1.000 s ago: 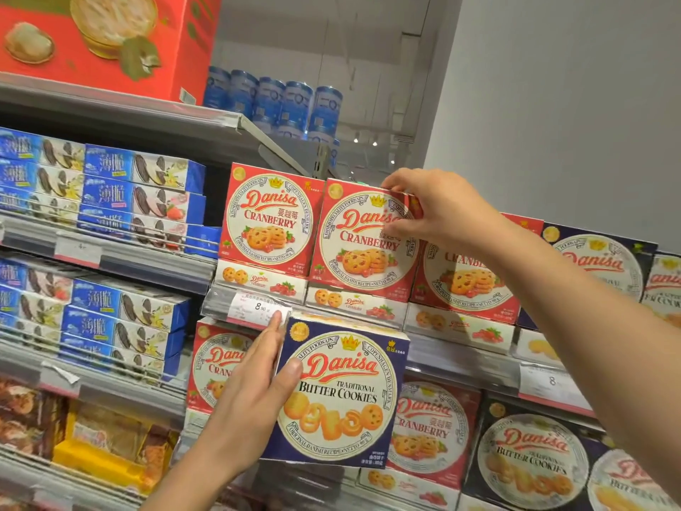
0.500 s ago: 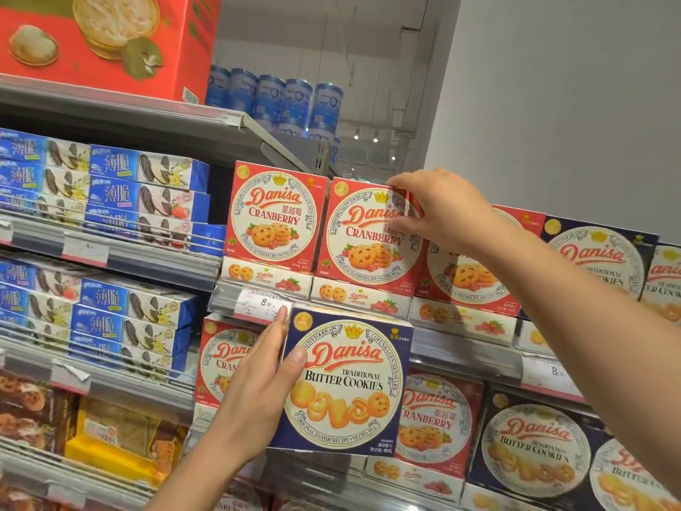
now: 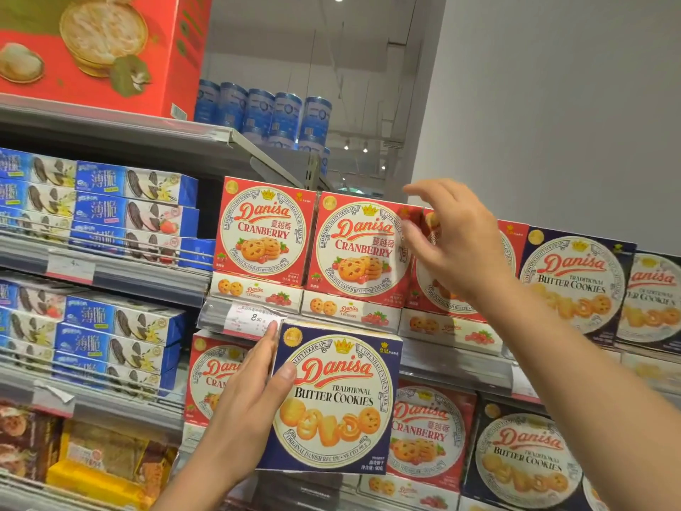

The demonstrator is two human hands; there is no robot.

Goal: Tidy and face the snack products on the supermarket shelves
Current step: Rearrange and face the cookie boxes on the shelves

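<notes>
Head view, left to right: blue biscuit packs (image 3: 99, 201) fill the left shelves, and the left hand (image 3: 254, 396) grips a navy butter cookies box (image 3: 335, 400) held out before the lower shelf. Above, the right hand (image 3: 453, 245) hovers with fingers spread loosely, empty, before the red cranberry boxes (image 3: 361, 248).

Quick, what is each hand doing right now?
Left hand: holding the navy butter cookies box.
Right hand: open, empty, fingers loosely spread in front of the red cranberry boxes.
</notes>
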